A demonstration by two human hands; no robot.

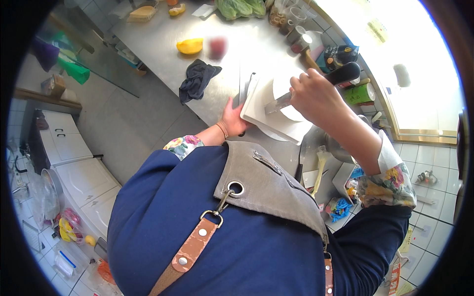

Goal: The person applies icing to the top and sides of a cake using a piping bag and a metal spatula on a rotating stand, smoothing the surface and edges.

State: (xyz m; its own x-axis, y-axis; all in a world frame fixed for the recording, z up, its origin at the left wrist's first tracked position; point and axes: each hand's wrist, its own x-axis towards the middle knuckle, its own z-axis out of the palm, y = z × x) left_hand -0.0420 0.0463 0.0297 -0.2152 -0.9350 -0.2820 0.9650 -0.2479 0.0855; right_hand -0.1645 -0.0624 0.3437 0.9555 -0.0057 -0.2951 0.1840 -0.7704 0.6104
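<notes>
My left hand (233, 120) holds the near left edge of a white cutting board (259, 101), its thumb pointing up and its other fingers partly hidden at the edge. The board is tilted over the counter's front edge. Above it, my right hand (314, 92) is closed around a knife (345, 74). The thick black handle sticks out to the upper right, and the metal blade points down left across the board. A curved white shape lies by the blade; glare hides what it is. On the counter behind are a dark crumpled cloth (198, 80), a yellow fruit (190, 46) and a blurred red fruit (217, 48).
The steel counter (153, 44) runs from the far left towards me. Green leafy vegetables (240, 7) lie at the back. Jars and cans (301, 43), a black packet (340, 55) and a green can (359, 93) line the bright window on the right. White cabinets (84, 182) stand at left.
</notes>
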